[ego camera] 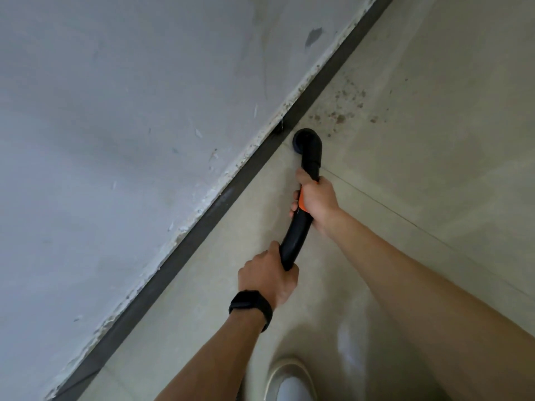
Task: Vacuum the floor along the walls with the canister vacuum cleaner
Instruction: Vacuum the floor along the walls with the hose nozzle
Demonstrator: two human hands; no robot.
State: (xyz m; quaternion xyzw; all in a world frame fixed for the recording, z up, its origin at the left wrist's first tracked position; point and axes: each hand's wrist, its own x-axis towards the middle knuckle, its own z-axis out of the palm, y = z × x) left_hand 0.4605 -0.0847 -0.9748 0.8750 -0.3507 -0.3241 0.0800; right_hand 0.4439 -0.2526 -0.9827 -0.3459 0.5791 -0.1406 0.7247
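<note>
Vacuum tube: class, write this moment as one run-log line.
left hand: grips tube rear | right hand: grips tube at orange band | nozzle: beside skirting | brown specks: beyond nozzle

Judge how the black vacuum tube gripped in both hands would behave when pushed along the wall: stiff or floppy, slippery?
Probably stiff: the black tube keeps a smooth curve between the left hand and right hand without sagging. Likely light, since it is thin. Its glossy surface might slip, though the orange band may aid grip.

shoe [292, 383]: cut by bottom edge | hose [295, 235]: end hidden in left hand [267, 280]
</note>
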